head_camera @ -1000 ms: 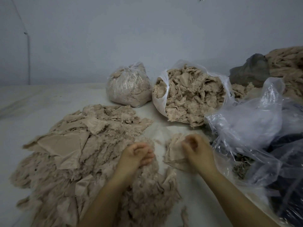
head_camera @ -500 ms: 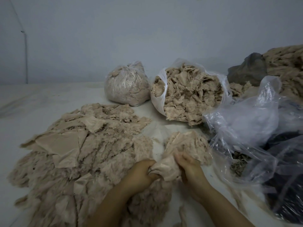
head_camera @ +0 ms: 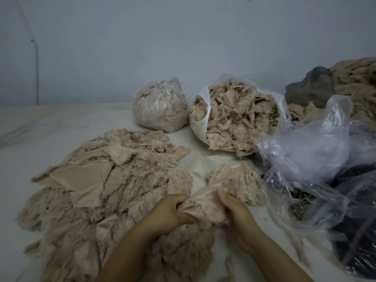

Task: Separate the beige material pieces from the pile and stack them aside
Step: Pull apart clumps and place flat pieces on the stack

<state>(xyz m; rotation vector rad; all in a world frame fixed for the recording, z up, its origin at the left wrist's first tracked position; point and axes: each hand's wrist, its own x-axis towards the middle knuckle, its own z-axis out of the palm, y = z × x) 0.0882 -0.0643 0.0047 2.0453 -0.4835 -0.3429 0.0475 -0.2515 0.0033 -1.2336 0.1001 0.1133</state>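
Both hands' fingers, left hand [head_camera: 165, 213] and right hand [head_camera: 237, 215], curled tight around one beige bunch [head_camera: 230, 188].

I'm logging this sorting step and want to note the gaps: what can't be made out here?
Head view only:
- Fingertips of left hand and right hand: buried in the beige bunch.
- Dark contents of the clear bag: veiled by plastic, cut off at the right edge.
- Tied bag: contents blurred by plastic.
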